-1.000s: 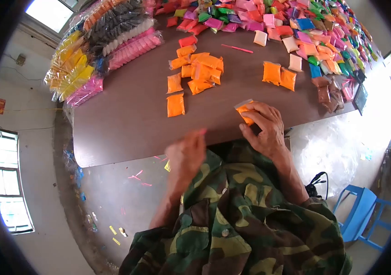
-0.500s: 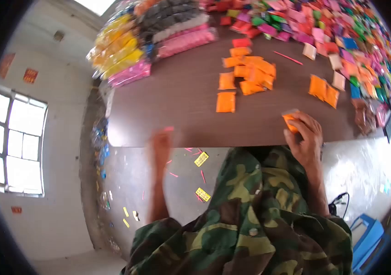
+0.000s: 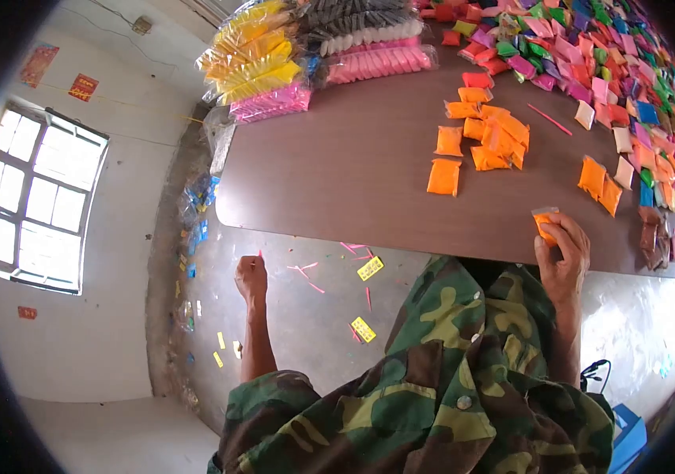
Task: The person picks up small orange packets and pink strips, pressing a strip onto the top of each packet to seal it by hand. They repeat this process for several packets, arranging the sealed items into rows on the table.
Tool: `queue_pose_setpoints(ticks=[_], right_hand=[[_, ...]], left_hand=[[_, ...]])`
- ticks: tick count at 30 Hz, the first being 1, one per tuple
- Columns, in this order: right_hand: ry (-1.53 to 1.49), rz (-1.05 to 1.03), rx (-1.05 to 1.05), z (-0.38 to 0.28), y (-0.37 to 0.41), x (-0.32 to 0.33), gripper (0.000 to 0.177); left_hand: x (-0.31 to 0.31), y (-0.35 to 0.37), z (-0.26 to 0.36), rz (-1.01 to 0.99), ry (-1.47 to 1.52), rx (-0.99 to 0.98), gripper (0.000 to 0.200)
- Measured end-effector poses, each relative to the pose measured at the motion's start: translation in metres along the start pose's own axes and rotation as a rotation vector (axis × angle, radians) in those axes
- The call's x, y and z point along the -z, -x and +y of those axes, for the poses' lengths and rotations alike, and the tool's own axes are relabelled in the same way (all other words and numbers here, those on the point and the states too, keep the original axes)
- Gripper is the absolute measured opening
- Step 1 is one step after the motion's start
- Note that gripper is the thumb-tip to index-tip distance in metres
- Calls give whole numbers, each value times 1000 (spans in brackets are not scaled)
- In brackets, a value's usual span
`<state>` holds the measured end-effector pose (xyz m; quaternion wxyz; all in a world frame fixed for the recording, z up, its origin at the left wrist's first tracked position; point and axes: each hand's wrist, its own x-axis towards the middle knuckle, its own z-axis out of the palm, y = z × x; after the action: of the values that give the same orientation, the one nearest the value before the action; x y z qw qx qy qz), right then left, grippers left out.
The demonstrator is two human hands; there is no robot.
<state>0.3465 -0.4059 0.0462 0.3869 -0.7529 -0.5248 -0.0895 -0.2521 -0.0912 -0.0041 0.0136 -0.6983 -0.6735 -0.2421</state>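
Right hand (image 3: 567,254)'s pinching an orange packet (image 3: 544,226) on the brown table (image 3: 337,166), left hand (image 3: 250,276)'s fisted around some pink bit (image 3: 259,253), off past the edge.

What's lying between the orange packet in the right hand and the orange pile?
Only bare table: the head view shows nothing lying between the packet in the right hand and the pile.
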Motion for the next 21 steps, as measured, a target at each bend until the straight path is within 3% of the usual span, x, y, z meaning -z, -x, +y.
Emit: queue_pose_setpoints(ticks=[1, 2, 4, 7, 9, 11, 14, 16, 17, 18, 21], right_hand=[[-5, 1, 1, 1, 2, 1, 28], [-10, 8, 4, 1, 2, 0, 28], [-23, 10, -2, 1, 1, -2, 27], [-24, -12, -12, 3, 0, -1, 26], [-12, -3, -12, 3, 0, -3, 26], [-11, -3, -13, 3, 0, -3, 25], [-3, 0, 8, 7, 0, -4, 25], [1, 1, 10, 8, -1, -4, 24], [0, -2, -1, 7, -1, -4, 24], [1, -6, -14, 5, -1, -4, 24], [7, -12, -34, 3, 1, -3, 25]], left_hand=[[-3, 9, -7, -13, 118, 12, 19], [2, 15, 14, -187, 339, 109, 20], [21, 25, 75, -335, 404, 102, 20], [32, 26, 115, -371, 410, -41, 18], [40, 21, 124, -324, 421, -34, 17], [36, 13, 113, -315, 411, 31, 14], [29, -8, 67, 133, 217, -69, 12], [33, -12, 29, 86, -71, 46, 13], [33, -7, 25, 0, -349, 14, 15], [40, -5, 17, -135, -238, -67, 14], [39, 2, 43, -224, 53, -73, 15]])
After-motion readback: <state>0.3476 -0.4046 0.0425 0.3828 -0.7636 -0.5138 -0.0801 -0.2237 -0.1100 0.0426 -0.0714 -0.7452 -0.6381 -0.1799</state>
